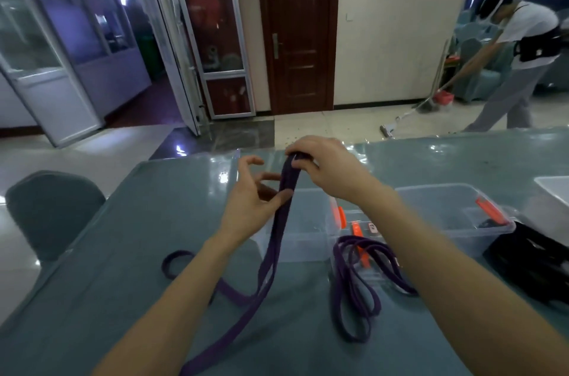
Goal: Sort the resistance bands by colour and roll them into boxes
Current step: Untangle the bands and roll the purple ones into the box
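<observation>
A long purple resistance band (271,255) hangs doubled from my right hand (323,172), which pinches its top fold above the table. My left hand (255,194) is beside the band just below, thumb against the strap and fingers spread loosely. The band's lower part trails across the table toward me and loops off to the left. A second purple band (354,289) lies in loose loops on the table at the right, partly over a clear lid. Behind the hands stands a clear plastic box (308,221) with orange latches.
A second clear box (455,212) with orange clips sits at the right, with a black bag or band pile (529,261) beside it. The teal table (154,221) has a grey chair (52,212) at its left. A person mops the floor far right.
</observation>
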`<state>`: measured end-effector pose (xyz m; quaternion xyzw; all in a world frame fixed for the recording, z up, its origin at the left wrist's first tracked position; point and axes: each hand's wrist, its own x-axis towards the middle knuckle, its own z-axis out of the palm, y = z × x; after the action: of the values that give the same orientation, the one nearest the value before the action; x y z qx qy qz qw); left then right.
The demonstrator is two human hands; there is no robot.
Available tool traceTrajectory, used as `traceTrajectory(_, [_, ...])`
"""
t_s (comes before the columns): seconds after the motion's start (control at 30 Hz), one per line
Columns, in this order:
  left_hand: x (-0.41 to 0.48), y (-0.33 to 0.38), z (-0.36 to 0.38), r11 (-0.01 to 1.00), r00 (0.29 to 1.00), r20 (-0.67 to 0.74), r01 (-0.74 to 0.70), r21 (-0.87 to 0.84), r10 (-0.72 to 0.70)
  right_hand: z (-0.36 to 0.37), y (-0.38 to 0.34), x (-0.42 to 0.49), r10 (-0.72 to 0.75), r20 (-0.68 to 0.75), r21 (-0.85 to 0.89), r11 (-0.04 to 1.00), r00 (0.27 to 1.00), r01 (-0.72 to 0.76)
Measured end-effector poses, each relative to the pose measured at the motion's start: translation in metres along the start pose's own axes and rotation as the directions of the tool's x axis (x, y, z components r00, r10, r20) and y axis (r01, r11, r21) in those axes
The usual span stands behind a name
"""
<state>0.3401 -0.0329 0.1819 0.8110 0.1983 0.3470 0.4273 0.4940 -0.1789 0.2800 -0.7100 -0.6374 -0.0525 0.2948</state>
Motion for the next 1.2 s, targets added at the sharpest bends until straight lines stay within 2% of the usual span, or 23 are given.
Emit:
traceTrajectory(0.1, [0.014,0.018,-0.013,0.953,0.982,0.185,0.094,-0.287,-0.041,-0.013,-0.019,0.015,-0.108,0.016,-0.015,0.994,0.994,0.108])
traceTrajectory(0.17, [0.024,0.030,-0.028,0.864,0.959,0.279,0.174,-0.473,-0.041,-0.023,-0.032,0.025,-0.178,0.010,-0.011,0.984,0.984,0.178])
traceTrajectory(0.23, [0.031,0.040,-0.045,0.794,0.958,0.284,0.207,-0.572,-0.045,-0.033,-0.041,0.036,-0.209,-0.030,0.014,0.978,0.977,0.210])
traceTrajectory(0.27, [0.035,0.043,-0.053,0.804,0.966,0.253,0.186,-0.565,-0.047,-0.038,-0.044,0.043,-0.215,-0.052,0.023,0.976,0.975,0.217])
traceTrajectory(0.37, [0.045,0.050,-0.076,0.866,0.988,0.152,0.091,-0.491,-0.018,-0.044,-0.053,0.062,-0.195,-0.091,0.046,0.979,0.977,0.200])
traceTrajectory(0.47, [0.051,0.050,-0.100,0.941,0.996,0.087,0.004,-0.337,0.027,-0.040,-0.056,0.077,-0.057,-0.027,0.115,0.992,0.998,0.060])
traceTrajectory(0.63, [0.056,0.048,-0.134,0.987,0.982,0.171,-0.048,-0.155,0.075,-0.028,-0.056,0.094,0.034,0.002,0.364,0.931,0.999,-0.032])
traceTrajectory(0.8, [0.066,0.047,-0.153,0.996,0.965,0.261,0.024,-0.089,0.000,-0.018,-0.065,0.115,0.033,-0.029,0.450,0.893,0.999,-0.017])
traceTrajectory(0.9, [0.078,0.055,-0.162,0.999,0.968,0.252,-0.011,0.041,0.000,-0.016,-0.066,0.124,0.071,-0.019,0.552,0.832,0.997,-0.049])
traceTrajectory(0.97, [0.086,0.062,-0.169,0.987,0.970,0.241,-0.049,0.153,0.011,-0.017,-0.063,0.130,0.145,0.060,0.655,0.741,0.988,-0.148])
traceTrajectory(1.07, [0.098,0.075,-0.181,0.920,0.968,0.247,-0.132,0.370,0.039,-0.022,-0.054,0.138,0.252,0.274,0.726,0.579,0.928,-0.372])
traceTrajectory(1.13, [0.109,0.086,-0.187,0.837,0.959,0.281,-0.193,0.513,0.048,-0.028,-0.050,0.142,0.262,0.431,0.683,0.531,0.864,-0.502])
traceTrajectory(1.2, [0.118,0.101,-0.190,0.765,0.941,0.337,-0.241,0.598,0.033,-0.033,-0.048,0.146,0.267,0.491,0.649,0.522,0.829,-0.553])
